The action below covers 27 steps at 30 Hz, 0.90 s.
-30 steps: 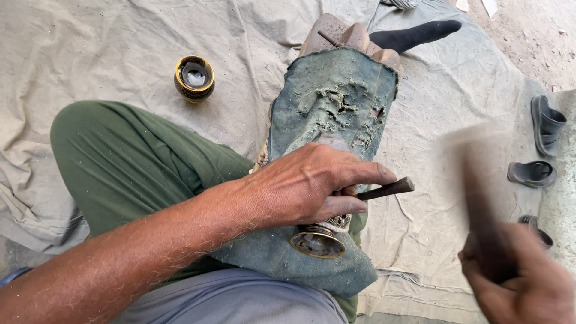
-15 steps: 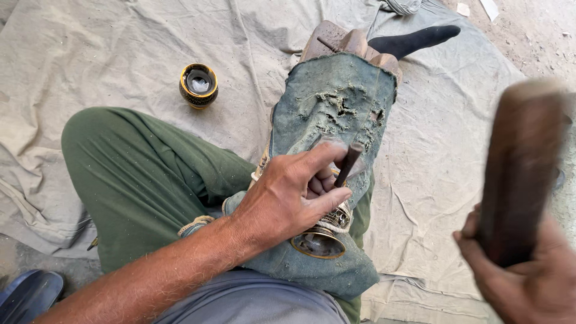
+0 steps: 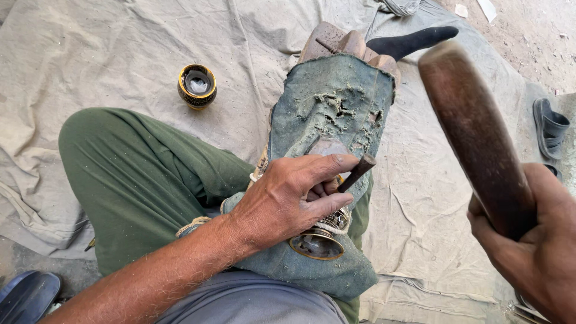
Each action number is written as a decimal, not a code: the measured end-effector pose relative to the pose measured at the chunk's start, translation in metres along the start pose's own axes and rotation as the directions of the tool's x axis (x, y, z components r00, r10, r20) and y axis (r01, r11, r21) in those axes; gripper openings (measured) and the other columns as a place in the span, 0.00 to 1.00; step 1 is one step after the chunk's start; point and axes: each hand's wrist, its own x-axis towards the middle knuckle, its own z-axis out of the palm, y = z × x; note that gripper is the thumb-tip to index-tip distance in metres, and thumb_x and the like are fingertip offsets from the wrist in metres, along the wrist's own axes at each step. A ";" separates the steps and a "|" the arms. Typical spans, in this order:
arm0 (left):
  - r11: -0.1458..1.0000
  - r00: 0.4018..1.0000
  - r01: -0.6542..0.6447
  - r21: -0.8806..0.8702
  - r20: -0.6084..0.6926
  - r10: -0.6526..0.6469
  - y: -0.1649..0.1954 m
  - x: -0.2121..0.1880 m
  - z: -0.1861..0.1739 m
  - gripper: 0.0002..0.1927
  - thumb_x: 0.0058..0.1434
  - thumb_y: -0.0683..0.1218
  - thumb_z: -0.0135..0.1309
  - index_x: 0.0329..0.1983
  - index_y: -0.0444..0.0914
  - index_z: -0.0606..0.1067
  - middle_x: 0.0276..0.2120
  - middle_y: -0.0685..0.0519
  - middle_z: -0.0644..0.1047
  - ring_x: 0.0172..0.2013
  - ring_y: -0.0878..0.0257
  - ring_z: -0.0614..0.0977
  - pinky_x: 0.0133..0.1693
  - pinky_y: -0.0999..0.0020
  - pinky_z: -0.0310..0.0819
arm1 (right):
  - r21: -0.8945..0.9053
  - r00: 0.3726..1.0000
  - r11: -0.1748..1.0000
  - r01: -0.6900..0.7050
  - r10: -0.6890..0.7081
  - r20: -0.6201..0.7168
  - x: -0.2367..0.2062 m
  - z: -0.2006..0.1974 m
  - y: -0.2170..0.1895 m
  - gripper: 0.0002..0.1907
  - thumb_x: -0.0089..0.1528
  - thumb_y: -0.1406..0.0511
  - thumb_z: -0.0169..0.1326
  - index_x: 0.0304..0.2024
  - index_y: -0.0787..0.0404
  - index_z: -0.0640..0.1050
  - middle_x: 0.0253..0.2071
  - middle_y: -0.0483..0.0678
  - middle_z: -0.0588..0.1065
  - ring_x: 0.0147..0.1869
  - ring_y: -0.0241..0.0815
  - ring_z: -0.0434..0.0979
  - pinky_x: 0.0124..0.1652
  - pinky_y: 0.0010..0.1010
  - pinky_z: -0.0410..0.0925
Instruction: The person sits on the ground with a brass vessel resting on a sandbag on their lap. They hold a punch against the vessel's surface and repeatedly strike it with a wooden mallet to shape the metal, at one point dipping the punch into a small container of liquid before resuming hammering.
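Head view: left hand (image 3: 288, 201) fingers pinch thin steel punch (image 3: 356, 173) mid-shaft on small, rigid brass cup (image 3: 318, 240); right hand (image 3: 534, 240) fist-grips heavy wooden mallet (image 3: 474, 132).

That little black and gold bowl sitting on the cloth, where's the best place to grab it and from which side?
Probably by the rim, from straight above. The small black and gold bowl stands upright and alone on the grey cloth, mouth open to the top, with nothing crowding its round wall. Fingers could pinch opposite sides of the rim. Its contents look pale, so keeping it level seems wise.
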 end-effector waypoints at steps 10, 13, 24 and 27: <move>1.000 0.998 -0.027 -0.011 0.059 0.028 -0.003 0.003 -0.006 0.23 0.61 0.45 0.64 0.59 0.41 0.75 0.30 0.54 0.77 0.29 0.63 0.80 0.33 0.68 0.77 | 0.050 0.998 0.998 0.041 -0.038 -0.051 -0.008 0.018 0.021 0.20 0.58 0.69 0.65 0.52 0.61 0.76 0.33 0.49 0.75 0.34 0.39 0.78 0.37 0.30 0.74; 0.999 0.996 -0.051 -0.018 0.067 0.052 -0.003 0.003 -0.007 0.24 0.61 0.45 0.64 0.60 0.41 0.74 0.30 0.54 0.77 0.30 0.63 0.80 0.34 0.67 0.77 | 0.338 0.978 0.926 0.168 -0.114 -0.175 -0.008 0.020 0.023 0.22 0.55 0.73 0.58 0.53 0.65 0.71 0.36 0.49 0.76 0.41 0.36 0.80 0.41 0.27 0.76; 0.997 0.992 -0.057 -0.054 0.113 0.063 -0.007 0.007 -0.011 0.24 0.61 0.45 0.65 0.60 0.42 0.75 0.30 0.54 0.77 0.29 0.64 0.80 0.34 0.68 0.78 | 0.071 0.998 0.997 -0.023 0.027 -0.057 -0.020 0.024 0.042 0.23 0.56 0.74 0.64 0.54 0.64 0.75 0.33 0.51 0.75 0.33 0.42 0.81 0.39 0.33 0.75; 0.997 0.992 -0.062 -0.051 0.108 0.067 -0.008 0.007 -0.012 0.24 0.61 0.45 0.65 0.61 0.42 0.75 0.30 0.54 0.77 0.30 0.64 0.80 0.34 0.68 0.77 | 0.196 0.989 0.974 0.113 -0.091 -0.117 -0.023 0.030 0.046 0.20 0.54 0.75 0.63 0.48 0.65 0.73 0.34 0.50 0.74 0.35 0.40 0.80 0.41 0.32 0.75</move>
